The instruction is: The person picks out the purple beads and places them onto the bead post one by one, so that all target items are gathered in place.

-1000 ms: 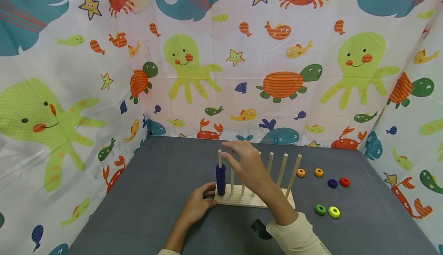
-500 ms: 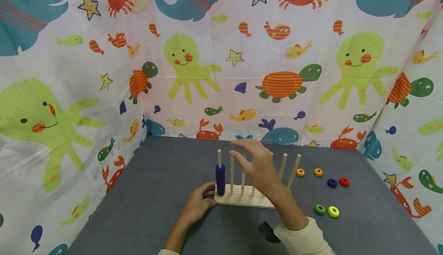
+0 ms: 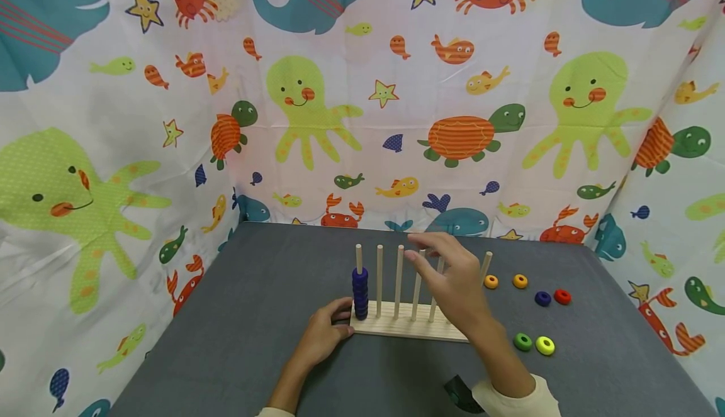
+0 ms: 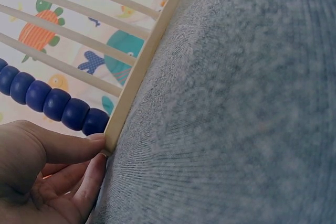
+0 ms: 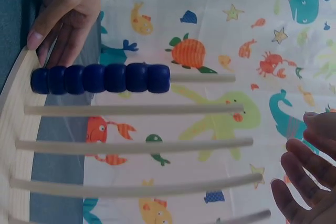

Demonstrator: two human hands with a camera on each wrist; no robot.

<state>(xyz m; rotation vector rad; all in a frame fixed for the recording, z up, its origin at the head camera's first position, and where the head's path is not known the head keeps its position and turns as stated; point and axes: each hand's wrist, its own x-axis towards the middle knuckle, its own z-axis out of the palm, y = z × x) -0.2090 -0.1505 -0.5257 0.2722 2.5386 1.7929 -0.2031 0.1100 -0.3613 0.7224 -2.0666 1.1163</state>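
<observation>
A wooden abacus stand (image 3: 396,326) with several upright pegs stands on the table in the head view. Its leftmost peg carries a stack of dark blue beads (image 3: 360,294), with the bare peg tip showing above them. My left hand (image 3: 324,334) pinches the left end of the base; the left wrist view shows the thumb (image 4: 79,148) at the base's corner beside the lowest bead. Over the right-hand pegs hovers my right hand (image 3: 455,282), its fingers loosely bent and holding nothing. It hides some of those pegs. The other pegs in sight are bare.
Right of the stand lie loose beads: two orange (image 3: 520,281), one dark blue (image 3: 542,299), one red (image 3: 562,297), one green (image 3: 523,341) and one yellow (image 3: 545,345). A dark object (image 3: 461,395) sits by the right sleeve. A sea-animal curtain (image 3: 362,127) surrounds the grey table (image 3: 255,278).
My right hand has moved rightward from beside the blue stack's peg to above the right-hand pegs. The left hand and the bead stack have stayed put.
</observation>
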